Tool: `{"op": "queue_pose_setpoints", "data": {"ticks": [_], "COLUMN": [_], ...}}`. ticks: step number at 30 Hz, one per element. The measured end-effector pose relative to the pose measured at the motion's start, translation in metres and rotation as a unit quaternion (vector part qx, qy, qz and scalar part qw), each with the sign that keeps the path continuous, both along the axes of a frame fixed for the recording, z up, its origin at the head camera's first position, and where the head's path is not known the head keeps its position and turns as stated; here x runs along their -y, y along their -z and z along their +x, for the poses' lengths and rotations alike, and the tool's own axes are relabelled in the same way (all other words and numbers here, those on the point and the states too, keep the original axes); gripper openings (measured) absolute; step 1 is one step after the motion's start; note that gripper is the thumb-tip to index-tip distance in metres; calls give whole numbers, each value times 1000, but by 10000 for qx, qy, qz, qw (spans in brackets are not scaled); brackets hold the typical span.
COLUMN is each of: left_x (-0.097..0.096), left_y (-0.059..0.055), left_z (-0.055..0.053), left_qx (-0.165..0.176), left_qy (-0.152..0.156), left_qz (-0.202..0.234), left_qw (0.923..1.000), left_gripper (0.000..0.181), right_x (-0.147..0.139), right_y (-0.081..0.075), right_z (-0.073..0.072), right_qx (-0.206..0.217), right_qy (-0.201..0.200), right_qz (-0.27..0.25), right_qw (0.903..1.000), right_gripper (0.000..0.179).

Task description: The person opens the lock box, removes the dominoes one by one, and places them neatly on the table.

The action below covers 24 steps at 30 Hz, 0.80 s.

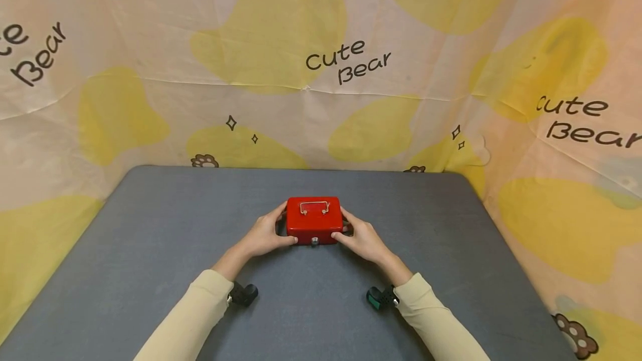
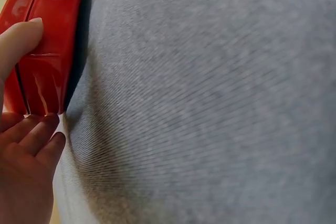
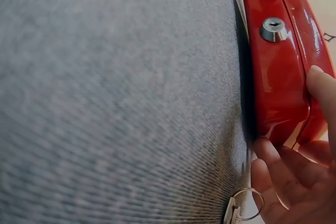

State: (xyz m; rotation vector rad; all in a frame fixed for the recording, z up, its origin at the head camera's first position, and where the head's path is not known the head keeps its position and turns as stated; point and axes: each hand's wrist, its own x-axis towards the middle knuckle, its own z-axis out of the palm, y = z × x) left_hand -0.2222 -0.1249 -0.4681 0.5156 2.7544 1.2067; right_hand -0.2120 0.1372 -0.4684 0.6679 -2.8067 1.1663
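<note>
A small red cash box (image 1: pixel 315 222) with a wire handle (image 1: pixel 314 205) on its lid sits on the grey table. On its front is a silver keyhole lock (image 3: pixel 274 29). My left hand (image 1: pixel 264 234) grips the box's left end, the thumb on its front and the other fingers at the side. From the right end my right hand (image 1: pixel 363 238) holds it likewise, with the thumb at the lid seam in the right wrist view. A key ring (image 3: pixel 251 204) with keys shows beside the right hand's lower fingers; whether those fingers touch it I cannot tell. The box's lid is down.
The grey tabletop (image 1: pixel 315 316) runs back to a printed cloth (image 1: pixel 281 32) with yellow patches and lettering, which also hangs along both sides. A dark wrist device (image 1: pixel 244 294) is at the left wrist, and another dark device (image 1: pixel 379 297) at the right.
</note>
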Motion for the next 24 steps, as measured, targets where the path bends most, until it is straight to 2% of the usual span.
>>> {"op": "queue_pose_setpoints", "data": {"ticks": [3, 12, 17, 24], "left_x": [1, 1, 0, 2], "left_y": [-3, -6, -5, -4], "left_z": [-1, -4, -5, -9], "left_qx": [63, 159, 290, 368], "left_qy": [-46, -211, -290, -179], "left_qz": [-18, 5, 28, 79], "left_qw": [10000, 9997, 9992, 9991], "left_gripper": [91, 91, 95, 104], "right_x": [0, 0, 1, 1], "right_y": [-2, -3, -4, -2], "right_z": [-1, -5, -6, -7], "right_qx": [20, 428, 811, 1139], "right_qy": [53, 236, 293, 331], "right_qz": [-53, -310, -611, -944], "right_qw": [10000, 9983, 9944, 9884], "right_gripper": [68, 64, 63, 63]}}
